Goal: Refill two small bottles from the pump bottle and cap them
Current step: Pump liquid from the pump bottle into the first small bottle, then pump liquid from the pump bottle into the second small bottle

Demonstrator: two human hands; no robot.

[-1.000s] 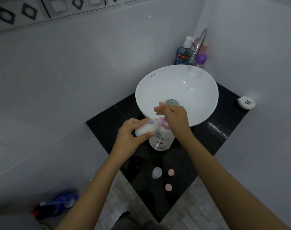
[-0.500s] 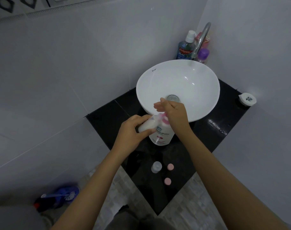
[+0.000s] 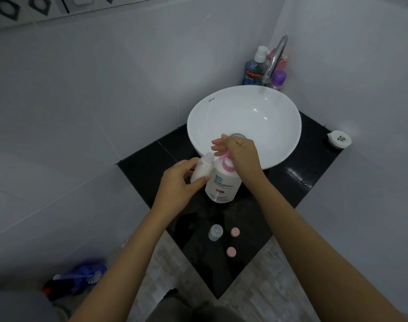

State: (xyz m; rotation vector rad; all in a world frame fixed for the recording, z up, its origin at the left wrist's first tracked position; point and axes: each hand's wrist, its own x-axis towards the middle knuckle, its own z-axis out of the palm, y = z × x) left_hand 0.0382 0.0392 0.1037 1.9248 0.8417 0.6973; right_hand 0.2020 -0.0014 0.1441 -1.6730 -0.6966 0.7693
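Pump bottle (image 3: 222, 182) stands upright on the black counter (image 3: 149, 163), just in front of the white basin (image 3: 244, 117), label facing the camera. Right hand (image 3: 241, 152) sits on top of its pink pump head (image 3: 225, 158); fingers (image 3: 218, 145) lie fairly straight and close together over the nozzle, pointing left, palm down on the pump. Left hand (image 3: 178, 182) wraps a small bottle (image 3: 201, 169), thumb in front and fingers curled behind, w/ the bottle tilted so its open neck sits right by the nozzle tip, touching the pump bottle's shoulder. It looks mostly full of white liquid.

Nearer the camera on the counter: a second small bottle (image 3: 215, 231), clear, upright, no cap on. Just right of it a pink cap (image 3: 234, 231); another pink cap (image 3: 231, 251) a bit closer to the counter's front corner. Both caps lie apart from the bottle.

Behind the basin: curved tap (image 3: 276, 56), a blue mouthwash bottle (image 3: 254, 70) and a purple-capped bottle (image 3: 278, 79) in the corner. Small white round item (image 3: 339, 139) at the counter's right edge.
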